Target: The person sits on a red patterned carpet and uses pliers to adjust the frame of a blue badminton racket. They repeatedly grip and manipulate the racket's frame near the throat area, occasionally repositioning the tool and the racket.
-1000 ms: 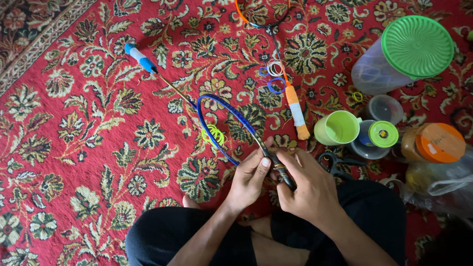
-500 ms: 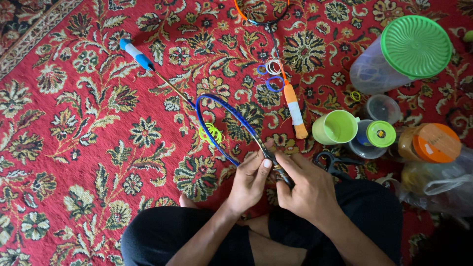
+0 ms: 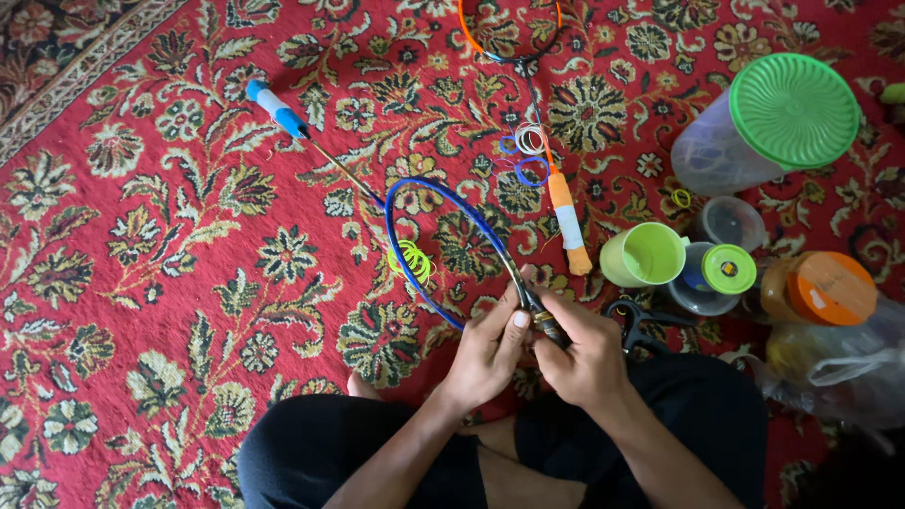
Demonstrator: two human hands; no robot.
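Head view: left hand (image 3: 485, 353) and right hand (image 3: 584, 353) pinch the blue racket frame (image 3: 443, 203) on a red carpet (image 3: 141, 283); a green cup (image 3: 644, 254), scissors (image 3: 636, 320) and jars (image 3: 764, 127) crowd nearby.

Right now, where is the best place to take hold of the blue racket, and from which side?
Probably the blue racket's white-and-blue handle, from above. It lies flat on the carpet, bare and apart from other things, pointing away from the person. Both hands, left hand and right hand, already occupy the frame's near end.
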